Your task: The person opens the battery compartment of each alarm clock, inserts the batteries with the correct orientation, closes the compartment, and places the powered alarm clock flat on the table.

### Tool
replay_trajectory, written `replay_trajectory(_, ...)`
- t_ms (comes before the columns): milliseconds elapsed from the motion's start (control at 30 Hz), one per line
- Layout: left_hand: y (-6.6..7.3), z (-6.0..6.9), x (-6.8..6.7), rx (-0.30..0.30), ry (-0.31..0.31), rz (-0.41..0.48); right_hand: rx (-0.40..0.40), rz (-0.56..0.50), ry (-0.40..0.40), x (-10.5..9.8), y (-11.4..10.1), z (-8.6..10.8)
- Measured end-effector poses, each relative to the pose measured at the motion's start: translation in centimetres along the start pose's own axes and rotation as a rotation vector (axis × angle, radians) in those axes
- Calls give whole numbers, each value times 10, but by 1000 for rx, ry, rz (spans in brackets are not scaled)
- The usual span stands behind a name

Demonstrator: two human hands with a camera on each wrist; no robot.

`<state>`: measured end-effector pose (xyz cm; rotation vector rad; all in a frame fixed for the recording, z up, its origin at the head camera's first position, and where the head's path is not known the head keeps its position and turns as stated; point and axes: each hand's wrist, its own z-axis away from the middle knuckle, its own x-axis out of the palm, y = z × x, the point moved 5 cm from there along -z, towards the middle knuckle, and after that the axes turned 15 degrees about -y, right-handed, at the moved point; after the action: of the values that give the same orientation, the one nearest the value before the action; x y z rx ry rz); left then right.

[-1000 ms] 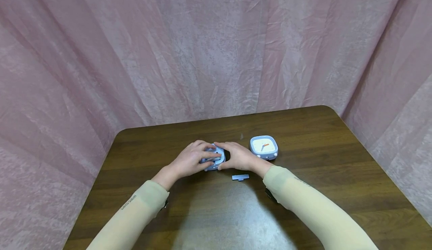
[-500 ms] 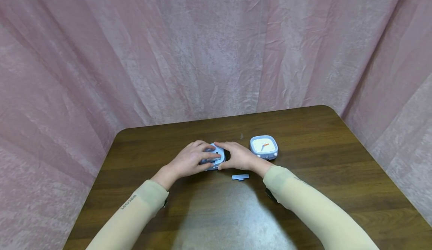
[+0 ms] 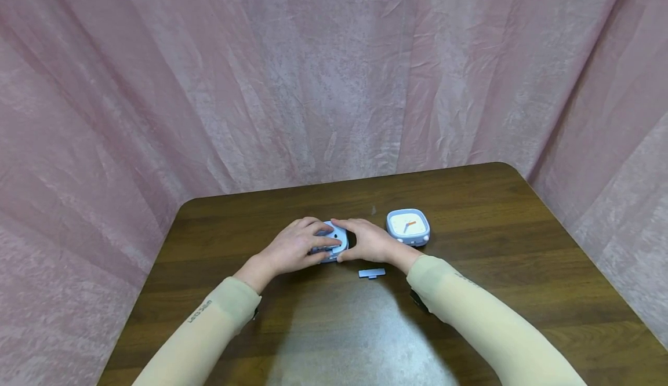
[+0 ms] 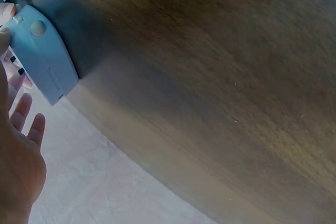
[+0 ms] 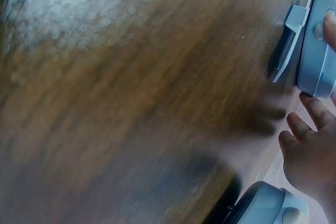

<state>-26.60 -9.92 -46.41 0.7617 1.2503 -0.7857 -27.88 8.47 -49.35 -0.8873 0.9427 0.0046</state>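
Note:
A light blue alarm clock [image 3: 338, 233] lies back side up on the table between my hands. My left hand [image 3: 297, 247] holds its left part, fingers spread over the back and thumb near the front edge. My right hand [image 3: 367, 241] grips its right side between thumb and forefinger. In the left wrist view the clock's side [image 4: 42, 51] shows a round knob. Under the left fingers the clock's back is partly hidden; whether a small part is pinched there cannot be seen. In front lies a loose blue battery cover [image 3: 371, 273] with a tab.
A second blue alarm clock [image 3: 409, 227] lies face up to the right of my right hand, white dial showing. Both clocks are on a brown wooden table [image 3: 469, 212] with rounded corners. Pink curtains [image 3: 334, 84] hang behind it and at the sides.
The left fingers have shifted slightly on the clock's back, and a bit more of its far part shows. The right hand, the cover and the second clock stay where they were.

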Motion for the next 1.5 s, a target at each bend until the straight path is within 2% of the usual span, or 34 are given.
replay_trajectory(200, 0, 0, 0, -2, 6, -11, -2, 1, 2, 0, 1, 0)
replay_trajectory(467, 0, -2, 1, 27, 30, -53, -7, 1, 4, 0, 1, 1)
replay_trajectory(600, 0, 0, 2, 30, 17, -88, -12, -8, 1, 0, 1, 1)
replay_trajectory(733, 0, 2, 3, 19, 10, -82, -3, -5, 1, -1, 2, 1)
replay_trajectory(867, 0, 4, 4, -4, 6, -11, -9, -2, 2, 0, 2, 0)
replay_trajectory(1033, -3, 9, 8, -78, -14, 124, -18, 0, 0, 1, 2, -2)
replay_trajectory(1233, -9, 13, 4, -120, 40, 179, -4, 1, 0, 1, 2, -1)
replay_trajectory(1333, -15, 15, 2, -160, 54, 223, 1, 4, 5, 1, 1, -1)
replay_trajectory(1500, -26, 20, 7, -244, 38, 306, 4, 4, 10, 1, 1, -1)
